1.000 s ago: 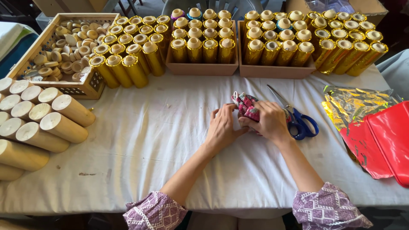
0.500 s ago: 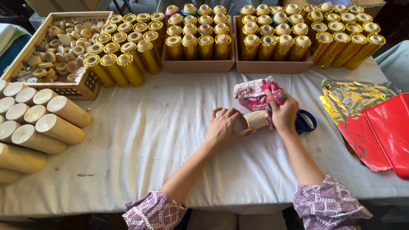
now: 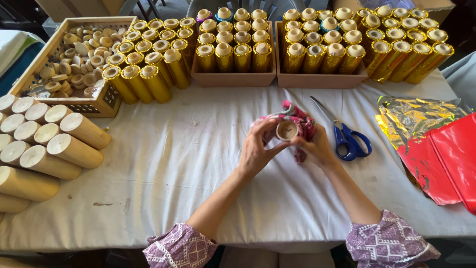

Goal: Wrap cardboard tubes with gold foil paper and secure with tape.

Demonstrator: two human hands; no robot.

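At frame centre, your left hand [image 3: 258,149] and right hand [image 3: 317,146] together clasp a small tube [image 3: 287,130], half wrapped in red patterned paper [image 3: 300,121]; wrapping looks unfinished. Your fingers hide the tube's body. Farther up, rows of gold-wrapped tubes [image 3: 233,49] look finished; bare tubes [image 3: 44,144] at left wait.

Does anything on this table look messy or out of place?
Mostly tidy. The gold tubes beside the wooden crate lean over, unlike the upright boxed ones. The foil sheet is crumpled. Both hands hold a patterned-wrapped tube.
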